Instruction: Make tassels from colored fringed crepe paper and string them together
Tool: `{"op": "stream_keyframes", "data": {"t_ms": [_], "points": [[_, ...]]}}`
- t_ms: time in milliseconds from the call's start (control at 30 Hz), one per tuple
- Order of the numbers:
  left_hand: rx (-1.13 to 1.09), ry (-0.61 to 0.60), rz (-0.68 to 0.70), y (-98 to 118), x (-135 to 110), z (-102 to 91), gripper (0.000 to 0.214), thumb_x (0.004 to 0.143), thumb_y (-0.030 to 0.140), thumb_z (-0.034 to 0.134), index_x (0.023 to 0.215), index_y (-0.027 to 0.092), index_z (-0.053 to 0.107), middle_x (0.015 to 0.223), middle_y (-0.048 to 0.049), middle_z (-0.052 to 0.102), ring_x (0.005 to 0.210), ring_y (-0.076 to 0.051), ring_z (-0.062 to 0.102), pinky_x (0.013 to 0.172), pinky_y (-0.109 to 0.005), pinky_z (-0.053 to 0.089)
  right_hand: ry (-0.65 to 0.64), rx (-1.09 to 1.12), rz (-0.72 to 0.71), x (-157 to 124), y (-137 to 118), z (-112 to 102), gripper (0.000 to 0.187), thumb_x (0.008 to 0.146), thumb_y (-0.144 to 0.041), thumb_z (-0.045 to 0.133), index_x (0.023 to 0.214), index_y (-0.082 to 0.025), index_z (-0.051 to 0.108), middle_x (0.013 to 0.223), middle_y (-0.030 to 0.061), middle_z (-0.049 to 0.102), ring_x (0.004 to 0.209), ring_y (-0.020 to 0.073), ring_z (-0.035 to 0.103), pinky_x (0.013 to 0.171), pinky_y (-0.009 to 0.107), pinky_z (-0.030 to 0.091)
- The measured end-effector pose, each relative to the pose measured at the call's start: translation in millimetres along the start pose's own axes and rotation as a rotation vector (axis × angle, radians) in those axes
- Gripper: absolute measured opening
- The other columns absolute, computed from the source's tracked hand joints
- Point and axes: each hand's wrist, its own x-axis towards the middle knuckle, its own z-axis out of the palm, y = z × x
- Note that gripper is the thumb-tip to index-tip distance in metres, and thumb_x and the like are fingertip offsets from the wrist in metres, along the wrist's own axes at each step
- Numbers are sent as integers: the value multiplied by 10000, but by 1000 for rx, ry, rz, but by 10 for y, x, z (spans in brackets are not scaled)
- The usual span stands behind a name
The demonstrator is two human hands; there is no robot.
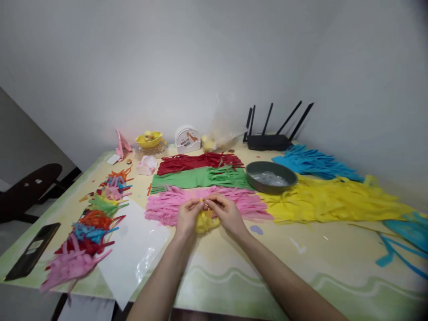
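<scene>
My left hand (187,217) and my right hand (226,213) meet over the table's middle, both pinched on a small bundle of yellow fringed paper (204,221). The fingertips press together at its top while the loose fringe hangs below between the palms. Just behind the hands lies a pink fringed paper strip (167,205), with a green one (197,177) and a red one (194,161) beyond it.
A dark round bowl (270,177) sits right of centre, with yellow fringe (334,200) and blue fringe (314,162) spread beyond. Finished coloured tassels (90,227) line the left side beside a white sheet (133,249) and a black phone (31,250). A router (269,141) stands by the wall.
</scene>
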Motion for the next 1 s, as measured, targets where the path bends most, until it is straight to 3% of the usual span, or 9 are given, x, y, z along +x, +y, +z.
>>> {"op": "stream_keyframes", "data": {"t_ms": [233,333,533,700,800,1000], "points": [[-90,-89,-125,-17,7,-20,362,478,341,881,640,98,666,585,-15,650,530,-97,586,581,-214,461,-1,-44,-82,-54,0,-83,140,847,-282,604,887,-197,707,887,62,676,866,198,626,778,316,494],[-99,-121,-162,23,-5,-12,346,482,313,882,613,88,654,577,-29,649,527,-104,588,584,-221,465,-21,-144,-189,-73,-33,-119,133,871,-252,580,920,-206,695,908,64,686,878,202,638,770,322,514],[-122,-157,-207,51,-29,28,329,520,300,870,602,93,627,589,-25,642,552,-97,587,589,-207,453,61,-386,-439,-134,-96,-99,163,934,-206,488,1003,-206,636,919,78,674,876,200,633,769,334,531],[-127,-165,-213,36,-33,28,344,517,308,870,604,102,608,576,-2,611,542,-82,557,584,-204,435,93,-506,-560,-142,-112,-58,193,947,-167,435,1013,-179,616,885,91,658,854,204,609,775,344,519],[-110,-165,-204,25,-31,28,346,529,332,861,609,106,612,580,-5,604,546,-87,545,590,-216,428,75,-515,-524,-133,-106,-50,210,949,-188,419,989,-193,625,892,97,654,861,214,601,798,363,502],[-9,-120,-131,33,-49,65,329,556,371,840,612,106,652,601,-27,635,558,-117,567,599,-243,440,99,-216,-194,-103,-108,-71,177,906,-300,481,837,-205,614,835,82,633,829,221,585,785,361,476]]}}
